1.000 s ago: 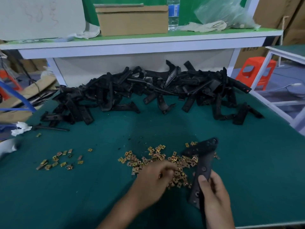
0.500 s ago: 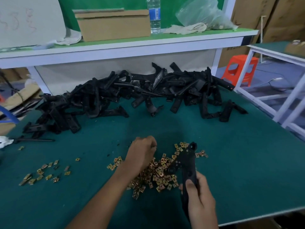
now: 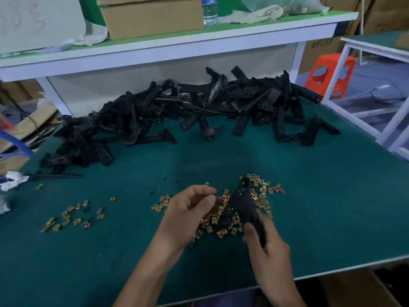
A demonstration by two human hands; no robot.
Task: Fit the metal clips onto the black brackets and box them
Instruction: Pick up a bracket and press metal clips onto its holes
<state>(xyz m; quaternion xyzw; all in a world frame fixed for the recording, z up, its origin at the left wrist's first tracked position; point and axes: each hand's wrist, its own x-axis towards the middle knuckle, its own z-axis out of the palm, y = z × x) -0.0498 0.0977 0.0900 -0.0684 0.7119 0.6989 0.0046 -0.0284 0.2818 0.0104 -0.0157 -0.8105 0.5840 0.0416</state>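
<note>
A scatter of metal clips (image 3: pixel 73 218) lies near left; black brackets (image 3: pixel 177 111) heap along the green table's (image 3: pixel 332 207) far side. The left hand (image 3: pixel 188 216) hovers over the main clip pile (image 3: pixel 262 191), fingers curled to the thumb — whether pinching a clip, I cannot tell. The right hand (image 3: pixel 267 251) grips one bracket (image 3: pixel 240 207), tilted above that pile.

The bench (image 3: pixel 321 218) top is a plain dark teal green with a pale edge. On its far side the heap of brackets (image 3: pixel 177 111) is matt black, and the held bracket (image 3: pixel 241 204) near the middle is the same black. The metal clips (image 3: pixel 262 191) are brassy gold, some tinged orange, as is the smaller scatter (image 3: pixel 70 218) at the near left. The far shelf (image 3: pixel 177 47) is white with a light green top. The cardboard box (image 3: pixel 150 18) on it is plain brown, and the bottle (image 3: pixel 209 9) has a blue label. The stool (image 3: pixel 332 72) at the far right is bright orange.
</note>
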